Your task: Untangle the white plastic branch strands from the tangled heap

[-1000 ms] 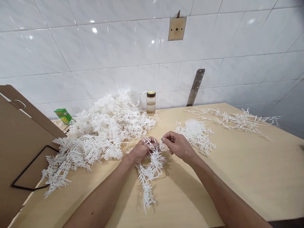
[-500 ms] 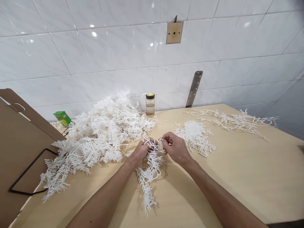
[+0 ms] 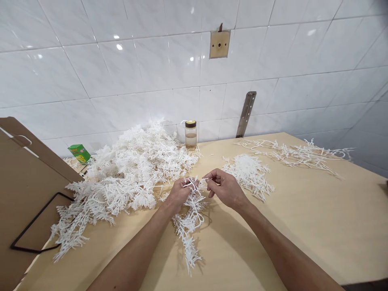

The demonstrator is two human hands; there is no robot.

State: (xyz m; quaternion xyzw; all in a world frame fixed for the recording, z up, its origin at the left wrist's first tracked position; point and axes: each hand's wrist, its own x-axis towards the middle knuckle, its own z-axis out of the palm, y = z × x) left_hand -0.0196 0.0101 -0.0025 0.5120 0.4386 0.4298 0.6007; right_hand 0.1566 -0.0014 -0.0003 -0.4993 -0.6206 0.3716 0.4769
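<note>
My left hand (image 3: 181, 194) is closed round the stems of a white branched plastic sprig (image 3: 191, 218), which hangs down toward the table's front edge. Just to its right, my right hand (image 3: 222, 186) pinches a thin white tip of the same sprig between thumb and finger. A big heap of white sprigs (image 3: 130, 165) lies to the left of my hands. Behind my right hand is a smaller pile of short white pieces (image 3: 248, 173). Long bare white stems (image 3: 297, 154) lie at the back right.
A jar with a dark lid (image 3: 190, 135) stands by the tiled wall. At left are a cardboard box (image 3: 27, 194), a black wire frame (image 3: 28, 222) and a green carton (image 3: 79, 153). A metal strip (image 3: 246, 114) leans on the wall above the wooden table (image 3: 318, 226).
Both hands keep nearly the same place. The white strands between them have shifted slightly, and the hanging sprig's lower end has moved a little to the right.
</note>
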